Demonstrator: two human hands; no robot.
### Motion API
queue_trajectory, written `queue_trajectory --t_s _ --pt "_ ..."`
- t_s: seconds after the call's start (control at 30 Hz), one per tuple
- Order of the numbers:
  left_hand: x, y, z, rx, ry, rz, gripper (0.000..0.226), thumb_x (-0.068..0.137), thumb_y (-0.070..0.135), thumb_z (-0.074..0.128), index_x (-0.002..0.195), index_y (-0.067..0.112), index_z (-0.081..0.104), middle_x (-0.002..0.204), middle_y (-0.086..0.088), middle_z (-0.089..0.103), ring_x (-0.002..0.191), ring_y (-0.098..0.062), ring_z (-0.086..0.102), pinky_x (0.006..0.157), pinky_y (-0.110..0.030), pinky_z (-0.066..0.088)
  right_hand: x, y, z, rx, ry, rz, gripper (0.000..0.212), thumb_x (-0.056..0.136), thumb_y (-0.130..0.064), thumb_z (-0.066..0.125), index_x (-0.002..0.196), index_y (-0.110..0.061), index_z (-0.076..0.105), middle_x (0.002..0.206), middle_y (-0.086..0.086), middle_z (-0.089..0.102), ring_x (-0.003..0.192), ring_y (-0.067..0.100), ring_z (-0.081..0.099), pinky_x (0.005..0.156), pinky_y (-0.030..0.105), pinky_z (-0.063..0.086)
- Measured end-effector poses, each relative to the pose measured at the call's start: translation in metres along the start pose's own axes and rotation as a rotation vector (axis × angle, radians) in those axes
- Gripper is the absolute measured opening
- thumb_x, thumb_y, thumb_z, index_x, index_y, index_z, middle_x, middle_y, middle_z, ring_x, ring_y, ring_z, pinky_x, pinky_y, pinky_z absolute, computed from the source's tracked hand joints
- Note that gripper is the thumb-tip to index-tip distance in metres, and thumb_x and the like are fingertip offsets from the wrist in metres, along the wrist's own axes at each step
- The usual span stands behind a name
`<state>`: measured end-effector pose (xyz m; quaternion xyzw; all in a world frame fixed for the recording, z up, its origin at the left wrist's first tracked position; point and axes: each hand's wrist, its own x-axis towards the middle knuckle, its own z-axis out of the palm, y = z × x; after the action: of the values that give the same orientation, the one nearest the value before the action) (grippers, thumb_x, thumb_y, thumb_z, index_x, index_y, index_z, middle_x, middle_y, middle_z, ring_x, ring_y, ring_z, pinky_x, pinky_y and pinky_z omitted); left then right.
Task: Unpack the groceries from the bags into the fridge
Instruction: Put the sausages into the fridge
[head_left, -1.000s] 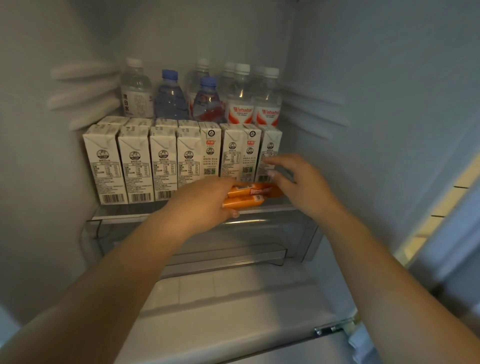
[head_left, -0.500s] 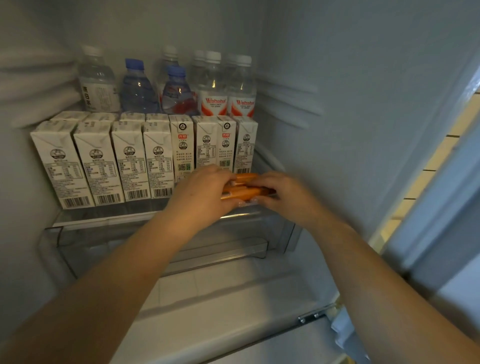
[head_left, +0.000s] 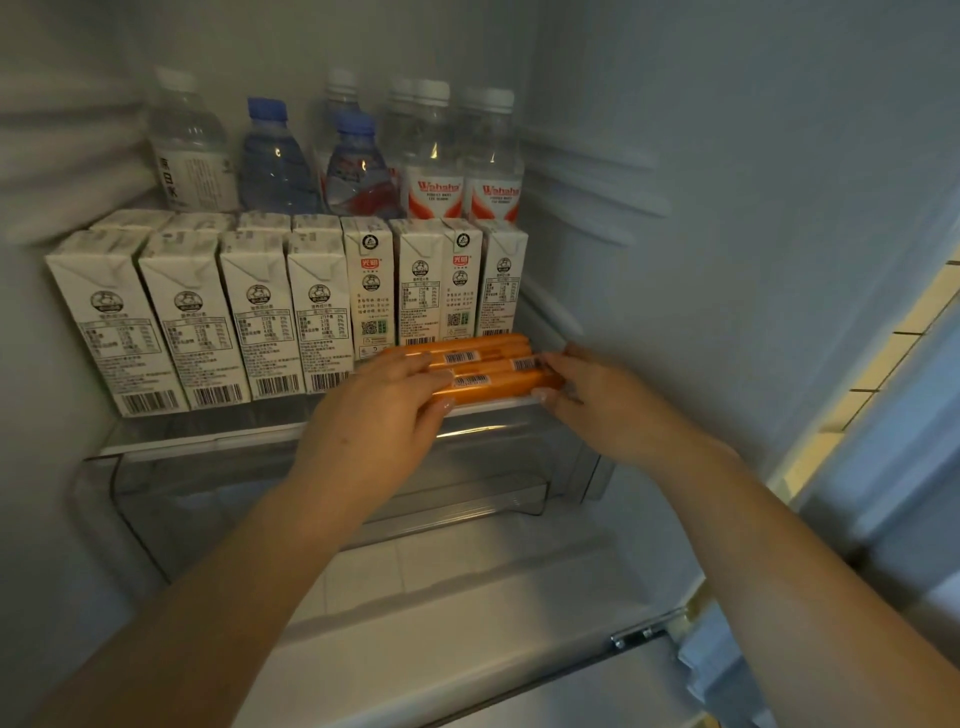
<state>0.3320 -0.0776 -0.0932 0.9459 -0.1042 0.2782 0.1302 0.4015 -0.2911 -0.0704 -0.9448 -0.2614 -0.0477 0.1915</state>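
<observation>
Since half a sec ago the sausage sticks (head_left: 485, 366) are seen pushed further onto the shelf (head_left: 208, 434), now stacked w/ barcodes up, just in front of the right-hand milk cartons (head_left: 436, 283). Left hand (head_left: 384, 410) is curled round their left end, right hand (head_left: 582, 387) is pressed at the right end, fingers bent. Light, slick-skinned, roll-prone by the look: best held at both ends.

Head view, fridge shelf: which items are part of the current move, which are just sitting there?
In play:
orange sausages, held at the shelf front
left hand
right hand

Just sitting:
milk cartons, front rows
water bottles, behind them
clear drawer, below
</observation>
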Motion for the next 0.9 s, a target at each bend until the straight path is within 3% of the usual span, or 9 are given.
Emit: queue_trajectory --t_s 0.1,0.27,0.33,0.4,0.5,0.6,0.73,0.83,0.9 --pt "-0.001 0.003 0.001 0.118 -0.08 0.006 0.047 0.088 0.042 0.041 0.111 0.011 0.068 0.115 -0.017 0.065 0.108 -0.041 0.059 0.088 -0.055 0.047 -0.003 -0.012 0.008 -0.095 -0.059 0.031 0.049 0.095 -0.046 0.04 0.136 -0.022 0.035 0.131 0.001 0.039 0.113 0.024 0.049 0.095 0.039 0.043" --pt "-0.001 0.002 0.005 0.151 -0.124 -0.025 0.051 0.095 0.041 0.041 0.126 0.005 0.056 0.131 -0.019 0.055 0.124 -0.038 0.048 0.099 -0.051 0.04 -0.004 -0.017 0.006 0.07 0.002 0.052 0.056 0.089 -0.052 0.049 0.139 -0.038 0.03 0.143 0.0 0.036 0.127 0.025 0.043 0.101 0.049 0.04" --pt "-0.002 0.002 0.006 0.187 -0.142 -0.014 0.058 0.094 0.046 0.034 0.126 0.004 0.056 0.13 -0.018 0.056 0.123 -0.037 0.05 0.097 -0.049 0.042 -0.001 -0.017 0.007 0.059 -0.014 0.087 0.061 0.086 -0.057 0.051 0.139 -0.04 0.028 0.144 0.002 0.035 0.129 0.027 0.041 0.102 0.048 0.04" --pt "-0.002 0.003 0.005 0.198 -0.158 -0.018 0.065 0.091 0.049 0.026 0.126 0.003 0.055 0.13 -0.019 0.056 0.123 -0.036 0.05 0.097 -0.048 0.042 0.0 -0.02 0.01 0.007 -0.048 0.07 0.062 0.085 -0.059 0.048 0.138 -0.034 0.03 0.13 -0.003 0.046 0.116 0.022 0.05 0.094 0.039 0.045" --pt "0.0 0.007 0.002 0.196 -0.194 -0.037 0.082 0.085 0.056 0.006 0.139 0.006 0.041 0.144 -0.014 0.042 0.135 -0.031 0.036 0.11 -0.041 0.026 0.001 -0.023 0.012 -0.053 -0.052 0.052 0.062 0.088 -0.059 0.044 0.14 -0.028 0.029 0.127 -0.003 0.046 0.112 0.02 0.05 0.092 0.036 0.044" --pt "0.001 0.007 0.003 0.231 -0.247 -0.066 0.094 0.075 0.063 -0.011 0.148 0.011 0.019 0.155 -0.008 0.023 0.143 -0.025 0.018 0.116 -0.035 0.008 0.0 -0.023 0.015 -0.123 -0.062 0.059 0.066 0.092 -0.057 0.036 0.147 -0.024 0.018 0.141 0.002 0.036 0.127 0.024 0.039 0.105 0.04 0.035" --pt "0.006 0.005 0.007 0.258 -0.296 -0.096 0.102 0.07 0.071 -0.011 0.149 0.011 0.009 0.157 -0.01 0.014 0.144 -0.024 0.011 0.116 -0.036 0.005 0.0 -0.021 0.022 -0.241 -0.119 0.122 0.075 0.092 -0.062 0.02 0.15 -0.023 -0.007 0.158 0.005 0.001 0.145 0.025 0.006 0.116 0.046 0.006" --pt "0.006 0.003 0.006 0.244 -0.279 -0.075 0.098 0.074 0.072 -0.004 0.149 0.011 0.014 0.156 -0.011 0.015 0.144 -0.025 0.013 0.117 -0.039 0.009 0.0 -0.022 0.022 -0.222 -0.108 0.13 0.076 0.091 -0.063 0.02 0.15 -0.023 -0.006 0.159 0.006 -0.001 0.145 0.025 0.003 0.116 0.046 0.004" --pt "0.0 0.004 0.002 0.246 -0.188 0.001 0.087 0.082 0.067 0.011 0.145 0.01 0.029 0.152 -0.012 0.028 0.14 -0.027 0.025 0.116 -0.042 0.015 -0.006 -0.024 0.021 -0.218 -0.051 0.104 0.075 0.092 -0.062 0.025 0.15 -0.024 -0.003 0.159 0.006 0.0 0.145 0.025 0.004 0.116 0.048 0.007"
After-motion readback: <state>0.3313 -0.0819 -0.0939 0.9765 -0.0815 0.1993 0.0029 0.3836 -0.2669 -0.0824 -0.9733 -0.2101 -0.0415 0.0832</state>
